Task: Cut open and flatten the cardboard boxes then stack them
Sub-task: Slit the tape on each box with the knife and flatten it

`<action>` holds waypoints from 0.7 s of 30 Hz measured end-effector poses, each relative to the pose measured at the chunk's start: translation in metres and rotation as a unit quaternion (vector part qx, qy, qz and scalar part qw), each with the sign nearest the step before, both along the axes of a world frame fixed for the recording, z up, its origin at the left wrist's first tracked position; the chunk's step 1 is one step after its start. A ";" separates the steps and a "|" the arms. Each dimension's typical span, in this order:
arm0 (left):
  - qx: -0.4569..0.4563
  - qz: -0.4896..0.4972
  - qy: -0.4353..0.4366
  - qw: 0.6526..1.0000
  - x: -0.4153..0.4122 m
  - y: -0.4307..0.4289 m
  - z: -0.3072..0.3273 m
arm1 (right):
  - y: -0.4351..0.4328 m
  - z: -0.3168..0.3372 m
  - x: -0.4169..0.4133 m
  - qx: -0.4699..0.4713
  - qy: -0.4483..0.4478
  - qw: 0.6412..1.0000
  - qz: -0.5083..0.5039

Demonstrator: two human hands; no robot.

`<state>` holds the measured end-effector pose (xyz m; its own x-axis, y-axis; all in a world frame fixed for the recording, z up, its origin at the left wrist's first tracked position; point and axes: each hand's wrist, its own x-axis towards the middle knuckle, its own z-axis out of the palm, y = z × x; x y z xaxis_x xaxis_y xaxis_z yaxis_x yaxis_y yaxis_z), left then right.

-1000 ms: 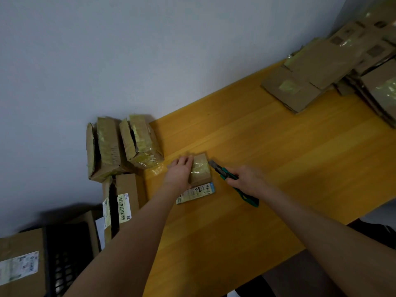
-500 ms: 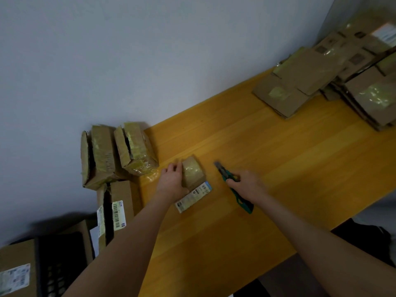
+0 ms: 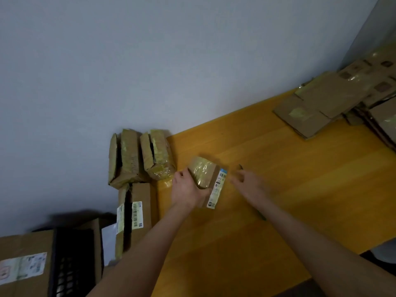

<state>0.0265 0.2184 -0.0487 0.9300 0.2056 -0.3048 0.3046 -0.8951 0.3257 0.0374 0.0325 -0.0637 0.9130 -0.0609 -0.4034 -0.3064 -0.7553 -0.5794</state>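
Gripping the taped box (image 3: 203,172), left hand (image 3: 187,192) fingers (image 3: 181,174) curl round it; right hand (image 3: 251,186) fingers blurred, unclear.

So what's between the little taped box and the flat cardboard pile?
Only bare wooden tabletop, in the head view, between the small taped box the left hand grips and the flattened cardboard pile.

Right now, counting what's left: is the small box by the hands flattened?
Not flattened: the small box keeps its full block shape, tape across its top, gripped by the left hand.
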 end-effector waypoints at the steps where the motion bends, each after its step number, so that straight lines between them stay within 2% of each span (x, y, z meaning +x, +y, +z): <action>1: -0.003 0.003 -0.023 1.000 0.002 -0.005 0.008 | 0.009 0.014 0.000 0.070 0.003 0.997 -0.015; 6: -0.058 0.002 -0.124 0.991 0.003 -0.033 0.045 | 0.039 0.047 0.009 0.262 0.015 0.961 -0.085; 11: -0.234 -0.010 -0.125 0.964 0.012 -0.019 0.068 | 0.017 0.071 0.015 0.395 0.042 0.906 -0.144; 14: -0.248 -0.008 -0.143 0.958 0.016 -0.013 0.079 | 0.010 0.088 0.017 0.412 0.029 0.898 -0.150; 21: -0.126 -0.043 -0.179 0.975 0.024 -0.022 0.098 | 0.021 0.094 0.023 0.286 -0.068 0.948 -0.123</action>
<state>0.0510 0.1967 0.0491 0.9965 0.0822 0.0113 0.0584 -0.7906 0.6096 0.0604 0.0537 0.0301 0.9459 -0.0846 -0.3133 -0.3244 -0.2205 -0.9199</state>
